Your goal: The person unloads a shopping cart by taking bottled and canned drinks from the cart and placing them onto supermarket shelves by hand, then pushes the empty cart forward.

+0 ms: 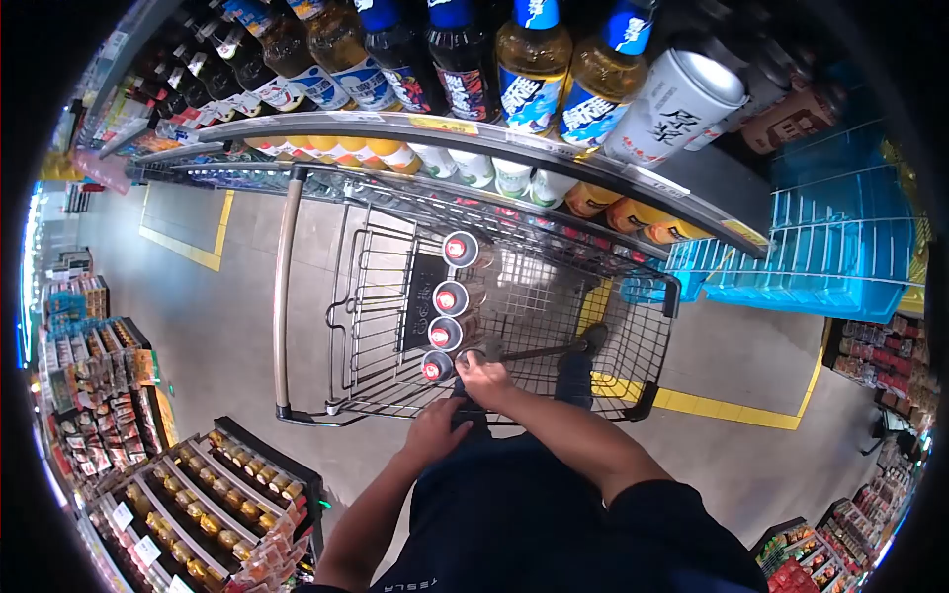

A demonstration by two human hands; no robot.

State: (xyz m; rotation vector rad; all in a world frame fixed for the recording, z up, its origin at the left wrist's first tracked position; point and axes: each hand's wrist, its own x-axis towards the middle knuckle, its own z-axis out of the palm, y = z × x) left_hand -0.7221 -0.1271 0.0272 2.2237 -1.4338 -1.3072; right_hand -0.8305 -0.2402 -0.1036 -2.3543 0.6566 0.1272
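Observation:
Several bottles with red-and-white caps point(446, 298) stand in a row inside a wire shopping cart point(633, 371), beside a dark panel point(423, 301). My right hand point(482, 376) reaches into the cart near the row's lower end, its fingers closed round the top of something I cannot make out, next to the lowest cap. At the cart's near side, my left hand point(435, 432) rests by the rim with its fingers apart and nothing seen in them.
Shelves of glass bottles point(534, 74) and a white can point(677, 104) run beyond the cart. Blue crates point(820, 252) are at the right. A display of gold-topped jars point(213, 504) stands lower left. Yellow lines point(727, 407) mark the floor. The cart's handle point(290, 296) is at the left.

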